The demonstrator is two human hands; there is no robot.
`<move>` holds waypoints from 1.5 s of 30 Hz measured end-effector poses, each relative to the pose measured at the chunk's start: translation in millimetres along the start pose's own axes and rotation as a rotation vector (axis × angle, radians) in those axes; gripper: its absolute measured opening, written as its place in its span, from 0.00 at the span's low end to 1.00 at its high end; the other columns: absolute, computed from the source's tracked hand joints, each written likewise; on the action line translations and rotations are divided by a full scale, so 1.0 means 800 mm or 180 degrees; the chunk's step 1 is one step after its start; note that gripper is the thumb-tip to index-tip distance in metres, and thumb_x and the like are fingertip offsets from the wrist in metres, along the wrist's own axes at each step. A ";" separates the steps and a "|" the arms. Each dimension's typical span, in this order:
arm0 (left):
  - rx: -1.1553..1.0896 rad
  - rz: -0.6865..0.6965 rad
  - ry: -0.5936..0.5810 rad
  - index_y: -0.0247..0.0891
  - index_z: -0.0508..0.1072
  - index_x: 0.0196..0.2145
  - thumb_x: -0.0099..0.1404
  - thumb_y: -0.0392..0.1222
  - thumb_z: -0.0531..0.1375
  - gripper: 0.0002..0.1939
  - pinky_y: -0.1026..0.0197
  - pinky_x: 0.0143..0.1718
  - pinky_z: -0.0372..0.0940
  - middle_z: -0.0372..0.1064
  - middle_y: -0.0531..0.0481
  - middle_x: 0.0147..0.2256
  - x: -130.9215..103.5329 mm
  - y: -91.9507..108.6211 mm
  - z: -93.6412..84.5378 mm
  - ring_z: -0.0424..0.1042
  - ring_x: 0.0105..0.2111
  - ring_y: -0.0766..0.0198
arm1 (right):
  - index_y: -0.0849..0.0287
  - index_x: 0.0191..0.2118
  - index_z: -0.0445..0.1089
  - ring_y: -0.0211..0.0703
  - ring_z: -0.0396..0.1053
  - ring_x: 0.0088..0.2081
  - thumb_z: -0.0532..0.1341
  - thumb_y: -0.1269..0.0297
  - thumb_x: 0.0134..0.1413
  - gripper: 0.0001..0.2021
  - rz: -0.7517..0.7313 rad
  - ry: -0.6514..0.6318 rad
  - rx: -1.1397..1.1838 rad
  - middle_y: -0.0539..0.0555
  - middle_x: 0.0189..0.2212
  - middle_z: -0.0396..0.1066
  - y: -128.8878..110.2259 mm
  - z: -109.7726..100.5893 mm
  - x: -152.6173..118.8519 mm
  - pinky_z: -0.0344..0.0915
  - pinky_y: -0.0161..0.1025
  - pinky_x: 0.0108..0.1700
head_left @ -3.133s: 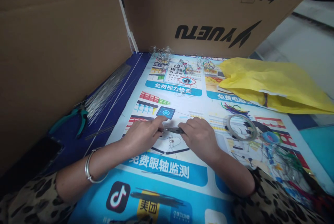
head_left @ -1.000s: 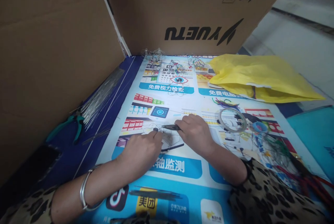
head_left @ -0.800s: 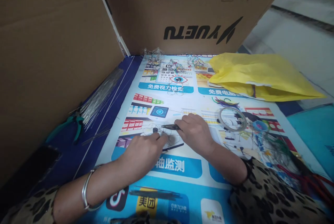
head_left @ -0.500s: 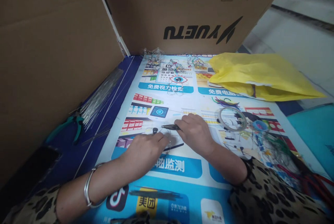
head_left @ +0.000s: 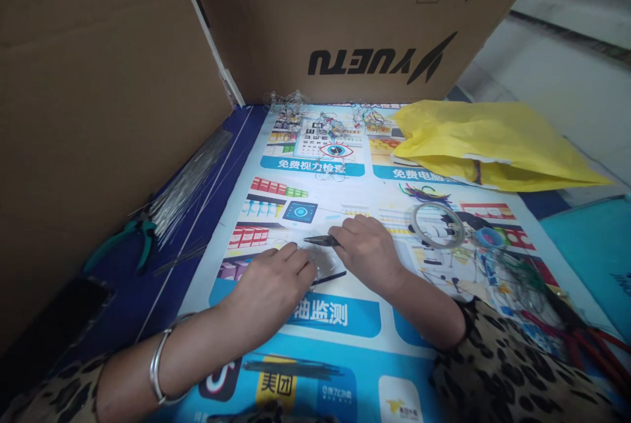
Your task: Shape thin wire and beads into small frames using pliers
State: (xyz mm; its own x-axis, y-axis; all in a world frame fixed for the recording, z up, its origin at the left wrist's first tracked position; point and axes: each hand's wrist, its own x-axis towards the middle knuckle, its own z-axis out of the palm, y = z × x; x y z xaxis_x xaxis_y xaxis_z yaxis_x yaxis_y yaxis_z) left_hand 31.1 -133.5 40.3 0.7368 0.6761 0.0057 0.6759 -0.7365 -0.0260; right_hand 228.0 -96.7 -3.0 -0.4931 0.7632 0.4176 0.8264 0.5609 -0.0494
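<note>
My right hand [head_left: 367,249] is closed around pliers [head_left: 320,240] whose dark pointed jaws stick out to the left, over the printed sheet. Just left of the jaws, my left hand [head_left: 276,285] has its fingers bent together on a thin, clear or silvery wire piece [head_left: 323,268], whose loops show between the two hands. The wire's exact shape is too fine to make out. The handles of the pliers are hidden inside my right hand.
Cardboard walls [head_left: 325,22] stand behind and left. Green-handled pliers [head_left: 145,245] and a wire bundle [head_left: 190,180] lie left. A yellow bag [head_left: 493,140], a tape roll [head_left: 438,224] and red-handled tools [head_left: 582,344] are right; wire pieces [head_left: 330,124] lie behind.
My left hand has turned slightly and its fingers have shifted over the wire, covering the dark printed spot beside them. My right hand and the pliers have hardly moved.
</note>
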 end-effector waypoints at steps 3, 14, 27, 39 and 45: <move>0.0017 0.0029 0.0039 0.36 0.67 0.31 0.59 0.30 0.56 0.04 0.56 0.30 0.64 0.67 0.48 0.31 0.000 0.000 0.000 0.65 0.32 0.56 | 0.57 0.31 0.72 0.40 0.58 0.30 0.58 0.70 0.51 0.05 0.0003 0.0002 -0.0018 0.50 0.23 0.65 0.000 0.000 0.000 0.49 0.38 0.34; -0.0480 -0.0332 -0.0085 0.37 0.66 0.38 0.63 0.30 0.50 0.09 0.58 0.28 0.66 0.67 0.48 0.33 -0.005 0.004 -0.011 0.68 0.29 0.61 | 0.58 0.31 0.72 0.40 0.58 0.30 0.58 0.70 0.51 0.05 -0.0006 -0.0010 -0.0026 0.51 0.23 0.66 0.000 -0.002 0.001 0.48 0.38 0.33; -0.1364 0.0435 -0.0256 0.36 0.66 0.42 0.66 0.38 0.50 0.09 0.56 0.36 0.67 0.70 0.48 0.35 -0.016 0.029 -0.026 0.70 0.35 0.59 | 0.58 0.30 0.72 0.40 0.57 0.30 0.58 0.70 0.50 0.05 0.0009 0.0038 -0.0013 0.50 0.23 0.65 -0.001 0.000 0.000 0.49 0.38 0.34; -0.0865 0.0000 0.1491 0.37 0.68 0.28 0.62 0.40 0.58 0.07 0.64 0.24 0.57 0.66 0.54 0.22 -0.011 -0.031 -0.005 0.66 0.23 0.68 | 0.57 0.31 0.72 0.41 0.57 0.30 0.58 0.69 0.51 0.06 -0.0005 0.0006 0.0026 0.50 0.23 0.66 0.002 0.000 0.000 0.50 0.38 0.34; -0.0578 -0.0142 0.1458 0.39 0.72 0.31 0.62 0.39 0.57 0.04 0.64 0.24 0.59 0.69 0.55 0.23 -0.009 -0.043 0.021 0.68 0.22 0.67 | 0.58 0.32 0.73 0.41 0.58 0.30 0.57 0.69 0.53 0.06 -0.0043 0.0001 0.0068 0.51 0.23 0.66 0.002 -0.001 0.000 0.50 0.38 0.34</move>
State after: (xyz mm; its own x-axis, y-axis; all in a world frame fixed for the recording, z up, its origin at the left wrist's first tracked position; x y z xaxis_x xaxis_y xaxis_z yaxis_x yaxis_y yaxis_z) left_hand 2.1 -112.8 24.4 0.6097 0.6574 0.4428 0.6684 -0.7267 0.1586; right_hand 229.3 -96.2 -2.4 -0.5041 0.7554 0.4187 0.8137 0.5779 -0.0630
